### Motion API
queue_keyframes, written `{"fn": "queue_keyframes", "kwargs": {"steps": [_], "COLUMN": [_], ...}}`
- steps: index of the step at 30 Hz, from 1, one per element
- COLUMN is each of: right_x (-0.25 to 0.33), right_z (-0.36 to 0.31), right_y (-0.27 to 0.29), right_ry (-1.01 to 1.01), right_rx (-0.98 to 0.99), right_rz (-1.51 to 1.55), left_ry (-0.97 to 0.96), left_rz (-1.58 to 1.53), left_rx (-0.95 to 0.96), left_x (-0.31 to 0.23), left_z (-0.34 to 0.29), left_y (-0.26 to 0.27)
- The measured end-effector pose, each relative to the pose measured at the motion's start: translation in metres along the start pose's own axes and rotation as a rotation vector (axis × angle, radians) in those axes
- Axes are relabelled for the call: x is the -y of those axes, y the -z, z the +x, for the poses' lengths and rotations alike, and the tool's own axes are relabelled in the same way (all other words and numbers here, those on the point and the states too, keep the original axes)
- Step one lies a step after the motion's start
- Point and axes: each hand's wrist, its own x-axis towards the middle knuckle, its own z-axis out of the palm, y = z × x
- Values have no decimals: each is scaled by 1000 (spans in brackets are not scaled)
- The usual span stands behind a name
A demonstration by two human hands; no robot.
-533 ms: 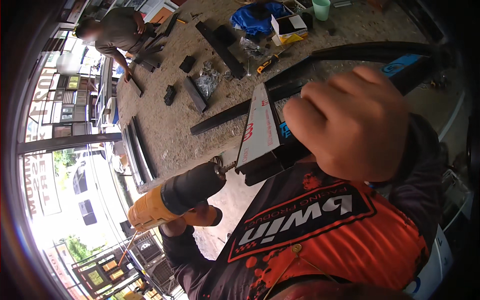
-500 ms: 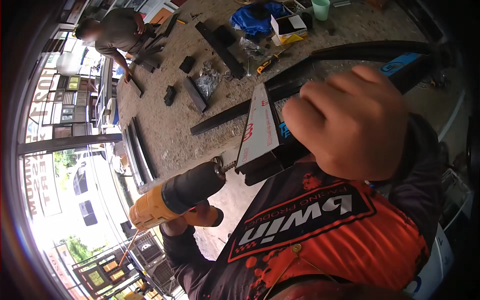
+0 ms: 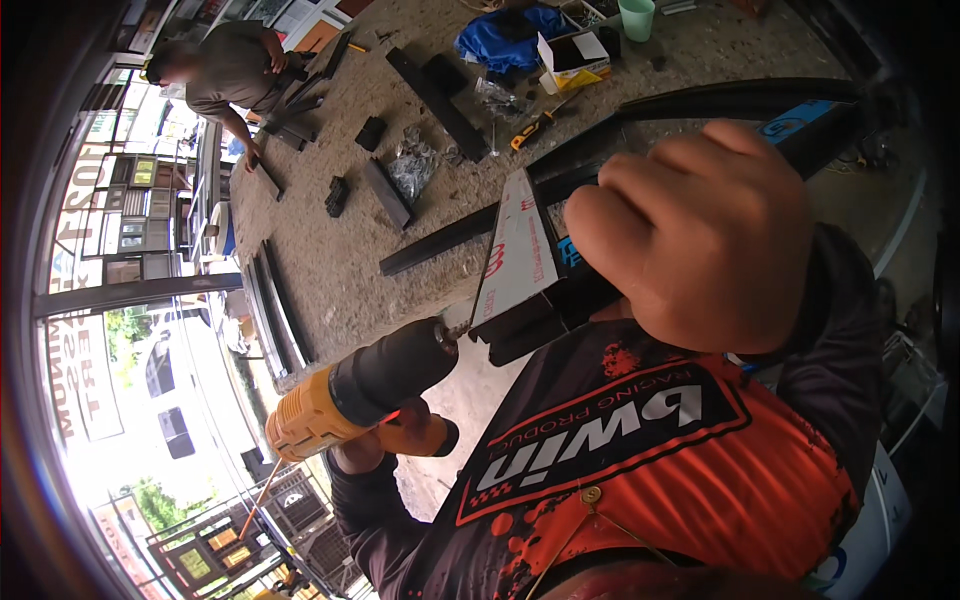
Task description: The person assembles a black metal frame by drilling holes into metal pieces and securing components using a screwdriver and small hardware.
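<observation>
Nearer to the long black profile with white film on its end (image 3: 520, 255), the yellow-and-black pistol-grip drill (image 3: 365, 380) has shifted right, and less bit shows. The left hand (image 3: 362, 452) is wrapped round the drill's grip, partly hidden; the right hand (image 3: 700, 240) is closed over the profile at the desk's near edge, its fingertips out of sight. Whether the bit is inside the profile cannot be told.

Behind the profile's end, a straight black bar (image 3: 440, 240) lies across the desk (image 3: 320, 240). Farther off are a short black bar (image 3: 387, 193), a crumpled clear plastic bag (image 3: 412, 172) and a yellow-and-black hand tool (image 3: 533, 129). Toward the far edge sit a blue cloth bundle (image 3: 505, 40), an open white-and-yellow box (image 3: 577, 62) and a pale green cup (image 3: 636, 18).

The profile's long axis slants from its cut end, facing the chuck, up toward the right.

The desk top is speckled brown; 1 co-worker (image 3: 235, 75) leans at its left edge, beside bright glass.
</observation>
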Motion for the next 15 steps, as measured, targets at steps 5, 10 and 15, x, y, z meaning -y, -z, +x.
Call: {"fn": "queue_keyframes", "kwargs": {"steps": [5,10,15], "right_x": [0,-1,-2], "right_z": [0,1,0], "right_y": [0,1,3], "right_ry": [-1,-3,-23], "right_rx": [22,24,26], "right_rz": [1,-3,15], "left_ry": [-12,4,28], "left_rz": [23,92,-63], "left_rx": [-17,-68,14], "left_x": [-3,-7,1], "left_z": [8,6,6], "left_y": [-6,-10,0]}}
